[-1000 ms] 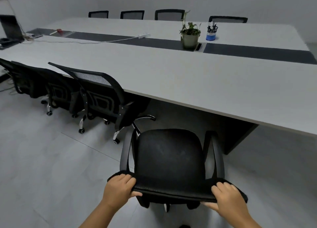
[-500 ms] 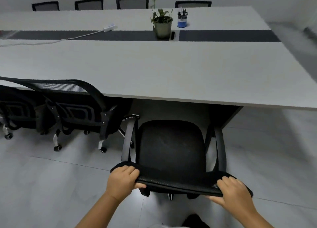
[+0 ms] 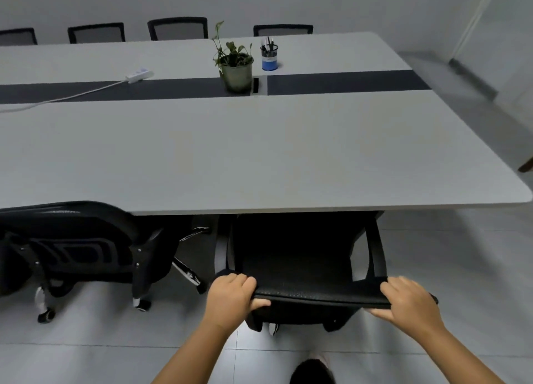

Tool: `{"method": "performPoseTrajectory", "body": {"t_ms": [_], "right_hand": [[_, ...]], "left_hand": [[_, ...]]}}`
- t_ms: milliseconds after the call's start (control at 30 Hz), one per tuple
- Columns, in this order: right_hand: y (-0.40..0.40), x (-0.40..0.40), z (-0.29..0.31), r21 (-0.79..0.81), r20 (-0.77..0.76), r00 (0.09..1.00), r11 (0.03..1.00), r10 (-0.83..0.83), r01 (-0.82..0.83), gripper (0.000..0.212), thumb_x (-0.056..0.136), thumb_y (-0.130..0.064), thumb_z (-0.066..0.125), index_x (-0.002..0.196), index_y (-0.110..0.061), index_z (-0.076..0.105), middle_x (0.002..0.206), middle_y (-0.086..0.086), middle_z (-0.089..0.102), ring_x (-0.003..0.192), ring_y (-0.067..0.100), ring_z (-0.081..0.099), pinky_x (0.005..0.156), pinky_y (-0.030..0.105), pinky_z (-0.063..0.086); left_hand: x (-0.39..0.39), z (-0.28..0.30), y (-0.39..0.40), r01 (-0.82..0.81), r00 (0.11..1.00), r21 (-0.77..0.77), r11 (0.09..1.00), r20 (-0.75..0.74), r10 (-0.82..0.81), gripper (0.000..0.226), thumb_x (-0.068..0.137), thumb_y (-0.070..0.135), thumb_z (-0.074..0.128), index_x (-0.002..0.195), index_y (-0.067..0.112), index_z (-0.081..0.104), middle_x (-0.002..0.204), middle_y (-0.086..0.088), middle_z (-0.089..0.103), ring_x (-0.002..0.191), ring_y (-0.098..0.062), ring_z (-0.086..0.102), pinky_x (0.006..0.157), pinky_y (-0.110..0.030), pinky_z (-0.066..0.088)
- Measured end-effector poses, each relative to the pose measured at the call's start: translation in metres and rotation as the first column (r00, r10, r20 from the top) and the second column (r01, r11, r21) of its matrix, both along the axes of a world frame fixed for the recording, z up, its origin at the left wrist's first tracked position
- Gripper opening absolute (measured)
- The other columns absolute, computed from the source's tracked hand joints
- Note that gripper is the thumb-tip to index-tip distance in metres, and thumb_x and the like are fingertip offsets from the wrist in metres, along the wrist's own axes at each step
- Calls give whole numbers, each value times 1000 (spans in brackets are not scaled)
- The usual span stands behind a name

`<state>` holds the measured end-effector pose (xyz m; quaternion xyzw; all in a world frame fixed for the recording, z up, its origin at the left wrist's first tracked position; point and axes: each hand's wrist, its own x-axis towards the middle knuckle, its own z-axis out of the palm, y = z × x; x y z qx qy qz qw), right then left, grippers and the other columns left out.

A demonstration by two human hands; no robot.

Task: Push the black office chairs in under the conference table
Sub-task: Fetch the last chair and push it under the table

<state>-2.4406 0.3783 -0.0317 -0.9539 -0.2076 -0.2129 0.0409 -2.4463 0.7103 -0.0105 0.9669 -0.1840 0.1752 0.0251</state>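
Note:
A black office chair [image 3: 300, 256] stands in front of me with the front of its seat and armrests under the edge of the grey conference table [image 3: 259, 158]. My left hand [image 3: 232, 294] grips the left end of its mesh backrest top. My right hand [image 3: 408, 303] grips the right end. A second black chair [image 3: 83, 248] sits to the left, tucked against the table edge, its wheels on the floor.
On the table stand a potted plant [image 3: 235, 66], a blue pen holder [image 3: 269, 56] and a white power strip [image 3: 140, 74] with its cable. Several black chairs [image 3: 177, 28] line the far side. Pale tiled floor lies to the right; my shoe [image 3: 313, 370] shows below.
The chair has rolled forward, so its seat front and armrests now sit under the table edge. My view has shifted to the right along the table. Both hands keep their grip.

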Motion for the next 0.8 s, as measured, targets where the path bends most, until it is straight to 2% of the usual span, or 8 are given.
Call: {"method": "performPoseTrajectory", "body": {"t_ms": [67,200,300,333,433,633,733,800], "right_hand": [[-12,26,2,3,5,1000,1000,8,-8,79,87,-65,14,43,-10,47,41,2,46,34,20,45,37,15,33],[-38,78,5,-54,-37,999,998,18,-20,75,85,-66,24,43,-10,49,42,2,47,35,20,46,37,16,35],[-46,111,8,-55,-78,997,998,9,-14,55,57,-56,75,43,-10,50,42,3,48,34,19,48,37,14,35],[-46,121,6,-46,-70,997,999,24,-27,54,52,-54,80,43,-10,50,41,3,48,34,20,47,37,14,35],[-41,153,3,-16,-16,999,999,49,-50,66,77,-65,47,43,-9,52,41,3,49,34,21,48,37,14,34],[-42,181,0,-14,-76,997,1000,12,-13,62,69,-65,53,42,-9,53,40,4,49,34,20,50,36,13,36],[-40,181,-5,12,-30,999,1000,11,-11,79,84,-69,18,43,-11,53,41,2,49,35,19,49,38,13,33],[-40,180,-5,5,-19,1000,1000,-7,7,78,84,-69,19,44,-11,52,41,2,49,34,18,48,38,12,32]], "left_hand": [[22,1,-14,-16,1000,15,1000,-5,16,66,75,67,28,40,17,55,36,3,49,33,-11,48,37,-14,37],[56,-6,-41,-24,999,-22,999,37,25,79,90,61,12,39,17,53,36,3,47,32,-12,46,35,-16,35],[84,-6,-50,-45,998,-31,999,33,46,79,91,61,10,41,18,54,37,5,48,33,-13,47,36,-16,35],[94,-5,-49,-58,998,-27,998,27,58,79,91,61,10,42,18,55,38,5,49,33,-13,48,36,-16,36],[124,-4,-46,-79,996,-43,996,48,81,80,90,62,8,44,17,56,39,4,50,34,-14,48,37,-17,36],[157,-4,-49,-75,997,6,997,32,74,80,90,62,8,48,16,58,43,2,54,37,-17,51,56,-28,24],[157,-5,-45,-61,998,4,998,22,61,79,91,61,9,49,16,58,44,2,54,38,-18,51,56,-28,23],[156,-2,-45,-73,997,-3,997,10,73,79,91,61,8,49,17,58,44,3,54,39,-17,52,56,-28,23]]}}
